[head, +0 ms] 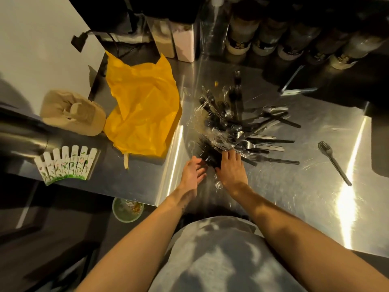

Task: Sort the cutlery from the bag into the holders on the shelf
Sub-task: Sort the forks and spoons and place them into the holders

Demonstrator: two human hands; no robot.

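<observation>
A heap of plastic cutlery [237,125], black forks and knives mixed with clear spoons, lies on the steel counter [294,186]. The empty yellow bag [143,110] is crumpled to its left. My left hand [192,171] and my right hand [231,169] sit at the near end of the heap, on either side of a bundle of black forks [210,157]. Straight fingers of both hands touch the bundle, and the right hand lies flat over the cutlery. One black fork [334,161] lies apart at the right. A white picket-fence holder [67,163] stands on the lower ledge at the left.
A crumpled brown paper bag [71,114] sits behind the fence holder. Jars [273,39] and clear containers [183,39] line the back of the counter, with a metal tool [294,85] before them. A green cup [127,209] stands below the counter edge.
</observation>
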